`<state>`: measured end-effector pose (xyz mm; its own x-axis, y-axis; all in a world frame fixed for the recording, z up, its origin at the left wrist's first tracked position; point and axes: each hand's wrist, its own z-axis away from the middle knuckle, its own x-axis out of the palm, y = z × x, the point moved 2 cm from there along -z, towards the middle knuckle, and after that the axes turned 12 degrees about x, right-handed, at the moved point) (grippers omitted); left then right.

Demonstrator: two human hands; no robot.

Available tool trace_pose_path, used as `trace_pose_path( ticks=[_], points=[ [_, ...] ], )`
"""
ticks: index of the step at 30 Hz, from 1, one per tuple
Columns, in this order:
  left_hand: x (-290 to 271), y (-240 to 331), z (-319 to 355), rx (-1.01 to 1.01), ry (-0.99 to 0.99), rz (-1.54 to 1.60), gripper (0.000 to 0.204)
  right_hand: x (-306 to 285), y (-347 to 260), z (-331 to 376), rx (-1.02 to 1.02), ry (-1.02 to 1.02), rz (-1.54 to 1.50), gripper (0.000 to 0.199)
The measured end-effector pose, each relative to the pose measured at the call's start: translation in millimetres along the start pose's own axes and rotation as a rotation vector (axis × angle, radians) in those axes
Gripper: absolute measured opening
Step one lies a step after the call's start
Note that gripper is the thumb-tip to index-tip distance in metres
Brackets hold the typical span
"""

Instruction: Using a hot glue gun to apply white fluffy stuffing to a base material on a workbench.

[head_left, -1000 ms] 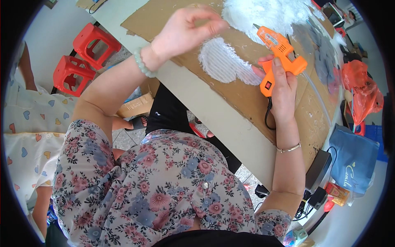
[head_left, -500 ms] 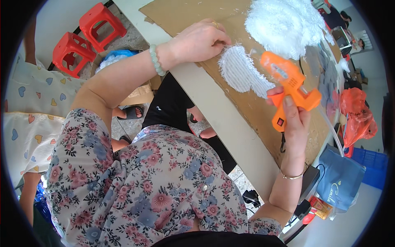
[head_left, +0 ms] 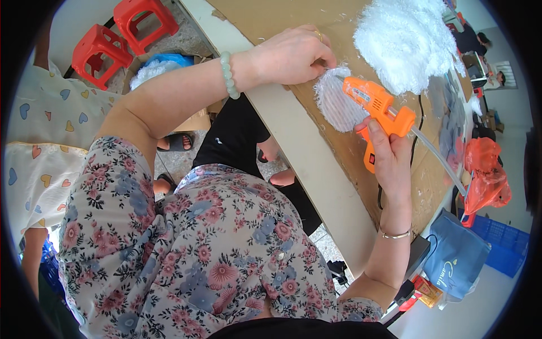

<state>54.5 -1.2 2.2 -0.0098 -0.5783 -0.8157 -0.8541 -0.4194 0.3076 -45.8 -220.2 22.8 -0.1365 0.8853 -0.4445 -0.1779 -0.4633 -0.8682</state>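
Note:
An orange glue gun is gripped in my right hand, fingers wrapped round its handle. Its nozzle lies over the upper part of a white fringed fabric piece. A clear glue stick trails from the gun's back end. With closed fingertips my left hand pinches the upper left edge of the fabric piece. Beneath it is a sheet of brown cardboard. The gun and my right fingers hide the piece's right side.
A fluffy white pile lies beyond the gun on the table. A black cord crosses the cardboard. An orange-red plastic bag and a blue bag are at right. Red stools and another person's clothing are at left.
The glue gun has moved left and up, bringing its nozzle over the fabric piece. My left hand still holds the edge. The whole view has shifted slightly.

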Motion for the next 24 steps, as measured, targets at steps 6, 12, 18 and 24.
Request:
trace_pose_path(
  ticks=[6, 12, 18, 24],
  points=[
    [6.3, -5.4, 0.4, 0.042, 0.082, 0.014, 0.017, 0.2, -1.2, 1.4, -0.003, -0.025, 0.075, 0.023],
    [7.4, -4.9, 1.0, 0.028, 0.059, 0.003, 0.017, -1.0, 1.6, 3.7, 0.001, -0.036, 0.152, 0.021],
    [6.6, -6.9, 3.4, 0.022, 0.051, -0.001, 0.017, 1.3, -1.5, 9.6, 0.002, -0.048, 0.162, 0.023],
    [4.7, -4.5, 1.9, 0.021, 0.026, -0.014, 0.017, 0.4, 0.4, 14.0, -0.021, -0.043, 0.125, 0.026]
  ],
)
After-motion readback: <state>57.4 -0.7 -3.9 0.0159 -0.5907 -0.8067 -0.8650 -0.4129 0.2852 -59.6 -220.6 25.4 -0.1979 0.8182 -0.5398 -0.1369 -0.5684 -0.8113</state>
